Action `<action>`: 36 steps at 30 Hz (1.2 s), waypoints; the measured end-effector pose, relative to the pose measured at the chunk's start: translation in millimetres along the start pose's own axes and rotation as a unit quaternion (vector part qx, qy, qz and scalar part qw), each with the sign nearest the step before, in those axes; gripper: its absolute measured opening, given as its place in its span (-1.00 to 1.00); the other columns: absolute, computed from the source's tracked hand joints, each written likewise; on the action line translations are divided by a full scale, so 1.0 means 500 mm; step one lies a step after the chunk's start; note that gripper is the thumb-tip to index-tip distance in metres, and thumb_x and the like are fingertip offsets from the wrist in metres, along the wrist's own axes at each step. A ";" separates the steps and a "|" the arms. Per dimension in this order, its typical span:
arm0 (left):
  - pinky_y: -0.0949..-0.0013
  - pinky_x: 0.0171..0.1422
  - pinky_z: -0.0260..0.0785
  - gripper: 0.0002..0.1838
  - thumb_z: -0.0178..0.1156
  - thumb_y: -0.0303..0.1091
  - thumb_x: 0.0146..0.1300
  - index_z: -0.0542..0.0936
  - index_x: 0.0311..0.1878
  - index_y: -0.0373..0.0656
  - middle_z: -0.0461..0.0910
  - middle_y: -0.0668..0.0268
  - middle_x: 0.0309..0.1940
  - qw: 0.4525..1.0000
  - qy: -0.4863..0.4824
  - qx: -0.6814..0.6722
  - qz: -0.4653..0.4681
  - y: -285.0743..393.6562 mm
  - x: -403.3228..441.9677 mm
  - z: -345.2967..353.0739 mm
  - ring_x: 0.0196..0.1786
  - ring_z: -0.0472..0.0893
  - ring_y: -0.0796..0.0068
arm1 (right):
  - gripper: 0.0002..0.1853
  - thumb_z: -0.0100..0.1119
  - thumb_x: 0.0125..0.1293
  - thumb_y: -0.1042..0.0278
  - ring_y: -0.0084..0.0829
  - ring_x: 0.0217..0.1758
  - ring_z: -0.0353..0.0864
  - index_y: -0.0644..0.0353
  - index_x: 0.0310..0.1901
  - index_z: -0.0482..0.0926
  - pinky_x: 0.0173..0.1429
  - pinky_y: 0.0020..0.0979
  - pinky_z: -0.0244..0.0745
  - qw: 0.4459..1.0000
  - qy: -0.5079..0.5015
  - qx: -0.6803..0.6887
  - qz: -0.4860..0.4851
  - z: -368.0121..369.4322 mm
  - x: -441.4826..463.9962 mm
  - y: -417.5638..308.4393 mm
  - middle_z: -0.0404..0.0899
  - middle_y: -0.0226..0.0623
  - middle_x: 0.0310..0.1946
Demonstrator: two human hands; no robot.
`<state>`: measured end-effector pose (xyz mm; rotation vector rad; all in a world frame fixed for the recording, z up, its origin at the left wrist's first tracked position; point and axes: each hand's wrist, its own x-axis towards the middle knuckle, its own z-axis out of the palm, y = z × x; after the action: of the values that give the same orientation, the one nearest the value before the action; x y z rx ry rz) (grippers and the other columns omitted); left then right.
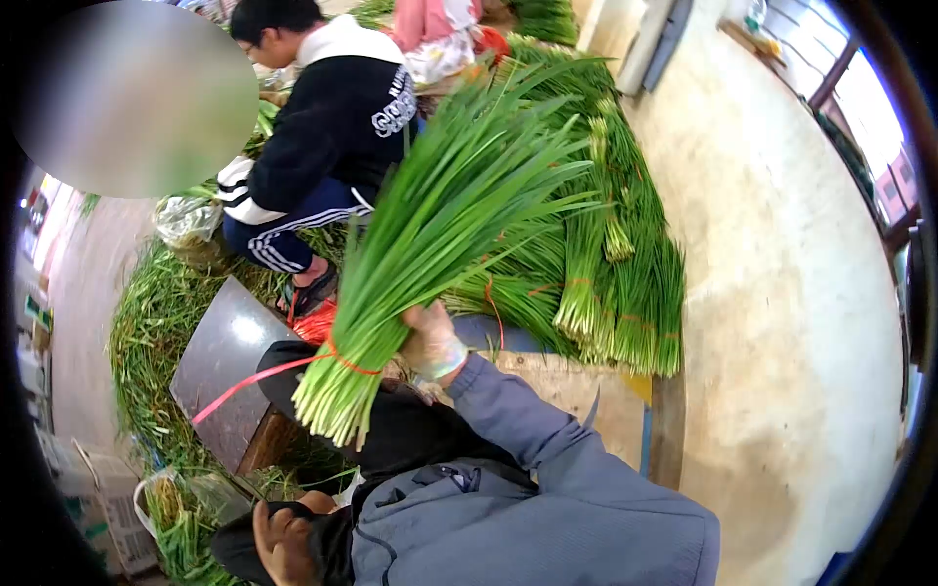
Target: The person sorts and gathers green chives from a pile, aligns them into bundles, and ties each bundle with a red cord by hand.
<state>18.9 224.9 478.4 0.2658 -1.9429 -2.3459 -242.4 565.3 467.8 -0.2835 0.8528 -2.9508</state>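
Observation:
My right hand (430, 342) is wrapped around a large bundle of garlic chives (440, 215) and holds it up at a slant. The leaves point up and away; the pale cut ends point down toward my lap. A red tie (350, 365) circles the bundle near its cut ends, and a loose tail of it stretches out to the left. At the lower left, my left hand (283, 547) is by my black-trousered leg, fingers apart and slightly bent, with no object visible in it. Close to my knee stands a grey board (234, 337), tilted, with a shiny top.
Several tied chive bundles (625, 283) are stacked ahead, along the pale wall (762, 293). A co-worker (332, 127) crouches ahead to the left. Loose trimmings (151, 342) cover the floor at left. Red ties (318, 322) lie beyond the board. A plastic bag (186, 220) sits beside the co-worker.

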 end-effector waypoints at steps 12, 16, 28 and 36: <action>-0.02 0.14 0.56 0.07 0.50 -0.05 0.14 0.12 0.55 -0.38 0.51 -0.08 0.14 0.992 0.017 -0.005 -0.124 0.006 0.088 0.135 0.05 0.66 0.08 | 0.06 0.42 0.14 -0.30 0.05 0.35 0.43 0.34 0.46 0.24 0.52 0.02 0.29 0.821 0.480 -0.254 -0.178 -0.416 -0.251 -0.411 0.44 0.06 0.31; 0.01 0.13 0.55 -0.08 0.35 -0.15 0.22 0.18 0.54 -0.37 0.51 -0.11 0.14 0.989 0.042 0.052 -0.130 0.024 0.097 0.154 0.02 0.65 0.08 | 0.10 0.61 0.05 -0.09 0.00 0.41 0.40 0.52 0.43 0.22 0.55 -0.20 0.25 0.625 0.520 -0.480 -0.329 -0.491 -0.306 -0.633 0.38 0.18 0.38; 0.06 0.15 0.53 -0.20 0.30 -0.27 0.23 0.27 0.50 -0.37 0.59 -0.04 0.12 0.979 -0.016 0.133 -0.152 0.059 0.150 0.205 0.05 0.66 0.12 | -0.11 0.55 0.09 0.07 0.01 0.27 0.55 0.42 0.35 0.36 0.38 -0.20 0.44 0.131 0.597 -0.778 -0.148 -0.602 -0.333 -0.932 0.52 0.10 0.27; 0.14 0.42 0.38 -0.23 0.37 -0.31 0.29 0.29 0.50 -0.30 0.56 -0.03 0.24 0.989 0.034 0.011 -0.145 0.119 0.019 0.068 0.24 0.60 0.20 | -0.25 0.33 0.36 0.26 -0.06 0.36 0.50 0.34 0.48 0.25 0.43 -0.19 0.43 0.331 0.382 -0.859 0.087 -0.685 -0.122 -0.393 0.45 0.06 0.37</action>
<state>0.3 244.6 542.2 0.6624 -2.0169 -2.4459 -248.8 917.3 278.6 1.1162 3.1110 -0.3729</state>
